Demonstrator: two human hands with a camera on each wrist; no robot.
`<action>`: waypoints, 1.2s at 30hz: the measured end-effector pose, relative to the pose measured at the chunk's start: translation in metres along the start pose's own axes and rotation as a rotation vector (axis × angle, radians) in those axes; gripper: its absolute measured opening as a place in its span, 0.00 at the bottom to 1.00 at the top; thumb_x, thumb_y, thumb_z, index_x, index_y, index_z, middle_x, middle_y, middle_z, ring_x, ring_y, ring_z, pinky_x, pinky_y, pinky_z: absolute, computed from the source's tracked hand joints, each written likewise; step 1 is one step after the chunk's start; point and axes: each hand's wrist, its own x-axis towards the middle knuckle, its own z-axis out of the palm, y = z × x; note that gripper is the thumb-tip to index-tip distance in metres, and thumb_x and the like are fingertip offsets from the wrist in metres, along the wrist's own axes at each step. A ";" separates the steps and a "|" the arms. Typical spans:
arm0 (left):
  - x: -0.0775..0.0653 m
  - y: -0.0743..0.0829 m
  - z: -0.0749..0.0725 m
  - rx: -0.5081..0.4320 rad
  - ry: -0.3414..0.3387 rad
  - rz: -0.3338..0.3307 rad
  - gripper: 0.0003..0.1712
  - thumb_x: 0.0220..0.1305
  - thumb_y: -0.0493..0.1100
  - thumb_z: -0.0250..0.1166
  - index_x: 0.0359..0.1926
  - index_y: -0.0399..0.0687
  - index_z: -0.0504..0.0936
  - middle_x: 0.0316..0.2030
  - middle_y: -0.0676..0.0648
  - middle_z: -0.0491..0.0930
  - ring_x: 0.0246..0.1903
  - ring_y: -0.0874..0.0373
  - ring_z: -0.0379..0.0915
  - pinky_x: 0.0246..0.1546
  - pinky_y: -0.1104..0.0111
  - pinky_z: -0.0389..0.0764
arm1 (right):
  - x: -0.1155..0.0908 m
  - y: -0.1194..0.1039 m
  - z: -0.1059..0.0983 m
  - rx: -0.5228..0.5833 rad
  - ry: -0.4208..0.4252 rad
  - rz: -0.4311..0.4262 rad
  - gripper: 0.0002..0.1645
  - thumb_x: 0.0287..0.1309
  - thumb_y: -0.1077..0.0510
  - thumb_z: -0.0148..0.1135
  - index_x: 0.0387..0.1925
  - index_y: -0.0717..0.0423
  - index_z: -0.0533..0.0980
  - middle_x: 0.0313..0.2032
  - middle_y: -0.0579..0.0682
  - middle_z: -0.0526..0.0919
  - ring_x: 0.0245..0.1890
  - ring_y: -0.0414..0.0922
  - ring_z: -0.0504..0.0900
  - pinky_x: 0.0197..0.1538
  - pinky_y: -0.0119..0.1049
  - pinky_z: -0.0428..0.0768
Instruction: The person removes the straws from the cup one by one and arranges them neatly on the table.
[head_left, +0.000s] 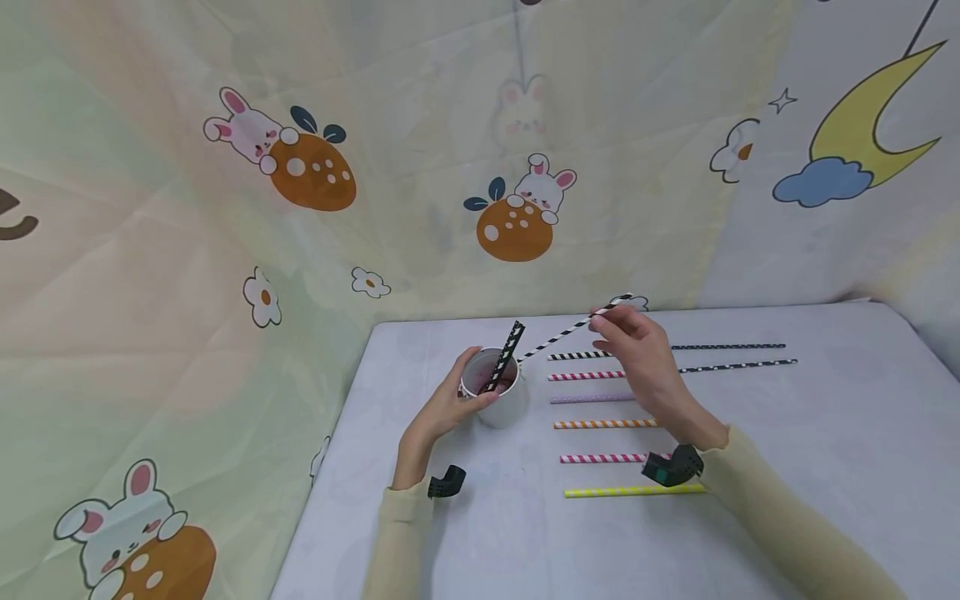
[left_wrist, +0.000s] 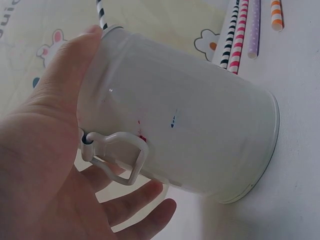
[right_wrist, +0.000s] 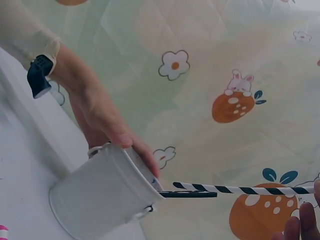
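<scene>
Bucket [head_left: 504, 410], white: being held at the tabletop's [head_left: 862, 417] 10 o'clock, mouth facing up; hours below counting from it, head view
Left hand [head_left: 444, 410]: gripping the bucket at 8 o'clock, thumb and fingers curving about its rim end
Dotted straws [head_left: 503, 357], black: leaning inside the bucket, tops pointing to 1 o'clock
Right hand [head_left: 645, 352]: pinching a striped straw [head_left: 562, 335], black and white, between 2 and 3 o'clock; the straw's lower end hovering near the rim, any touch being unclear
Lying on the tabletop: black-striped straw [head_left: 577, 357], near 2 o'clock; red straw [head_left: 585, 377] and purple straw [head_left: 591, 399], 3 o'clock; orange straw [head_left: 603, 425], between 3 and 4; pink straw [head_left: 602, 459] and yellow straw [head_left: 630, 492], 4 o'clock
Dark straws [head_left: 727, 346], two: lying past the right hand, near 3 o'clock
Backdrop [head_left: 420, 125], rabbit-printed: hanging at 12 o'clock
</scene>
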 end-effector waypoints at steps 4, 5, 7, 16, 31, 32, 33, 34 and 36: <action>0.004 -0.011 0.003 -0.007 0.033 0.017 0.51 0.62 0.51 0.72 0.78 0.67 0.51 0.70 0.43 0.66 0.69 0.45 0.62 0.69 0.45 0.61 | -0.003 -0.005 -0.009 0.085 -0.002 -0.020 0.08 0.66 0.57 0.66 0.42 0.56 0.79 0.48 0.47 0.82 0.47 0.39 0.81 0.50 0.30 0.83; 0.004 -0.011 0.004 -0.009 0.039 0.024 0.51 0.62 0.51 0.72 0.78 0.68 0.51 0.70 0.44 0.66 0.69 0.46 0.62 0.69 0.46 0.61 | -0.003 -0.007 -0.012 0.106 0.000 -0.025 0.07 0.66 0.58 0.66 0.42 0.56 0.79 0.48 0.46 0.82 0.47 0.39 0.81 0.49 0.30 0.83; 0.003 -0.012 0.004 -0.007 0.048 0.031 0.51 0.61 0.53 0.73 0.77 0.70 0.53 0.69 0.46 0.67 0.69 0.47 0.63 0.69 0.45 0.62 | -0.004 -0.009 -0.016 0.129 0.002 -0.030 0.06 0.66 0.58 0.65 0.42 0.56 0.79 0.47 0.45 0.83 0.47 0.39 0.81 0.50 0.31 0.83; 0.001 -0.012 0.005 -0.003 0.060 0.010 0.52 0.58 0.61 0.73 0.76 0.71 0.54 0.71 0.50 0.64 0.69 0.49 0.61 0.68 0.42 0.63 | -0.011 -0.015 -0.034 0.127 0.045 -0.028 0.07 0.66 0.58 0.65 0.44 0.56 0.79 0.49 0.44 0.85 0.47 0.39 0.82 0.49 0.29 0.83; 0.001 -0.011 0.005 0.017 0.062 0.013 0.51 0.58 0.62 0.72 0.76 0.73 0.54 0.72 0.49 0.63 0.70 0.48 0.60 0.68 0.42 0.62 | -0.019 -0.028 -0.072 -0.224 0.030 -0.057 0.15 0.67 0.57 0.64 0.46 0.67 0.77 0.48 0.43 0.83 0.45 0.39 0.79 0.48 0.26 0.82; 0.001 -0.012 0.005 0.013 0.062 0.016 0.51 0.58 0.61 0.73 0.76 0.71 0.54 0.71 0.49 0.64 0.70 0.48 0.61 0.68 0.42 0.63 | -0.019 -0.029 -0.074 -0.297 0.033 -0.058 0.17 0.67 0.56 0.64 0.47 0.67 0.77 0.48 0.42 0.83 0.45 0.38 0.79 0.48 0.26 0.81; 0.002 -0.012 0.005 0.010 0.062 0.018 0.52 0.58 0.61 0.73 0.77 0.70 0.54 0.71 0.49 0.64 0.69 0.48 0.61 0.67 0.42 0.63 | -0.019 -0.030 -0.076 -0.370 0.031 -0.062 0.18 0.68 0.54 0.63 0.47 0.67 0.77 0.48 0.42 0.83 0.45 0.38 0.80 0.48 0.24 0.80; 0.002 -0.012 0.005 0.008 0.061 0.022 0.52 0.58 0.61 0.73 0.77 0.69 0.54 0.70 0.49 0.64 0.69 0.48 0.62 0.67 0.42 0.64 | -0.020 -0.031 -0.079 -0.437 0.033 -0.063 0.18 0.68 0.52 0.63 0.48 0.65 0.78 0.48 0.41 0.83 0.44 0.37 0.80 0.48 0.23 0.79; 0.002 -0.012 0.005 0.001 0.061 0.025 0.52 0.58 0.61 0.73 0.77 0.69 0.54 0.70 0.49 0.65 0.68 0.48 0.62 0.67 0.43 0.64 | -0.021 -0.033 -0.082 -0.542 0.036 -0.059 0.18 0.68 0.49 0.63 0.48 0.60 0.79 0.48 0.42 0.83 0.44 0.35 0.80 0.48 0.22 0.77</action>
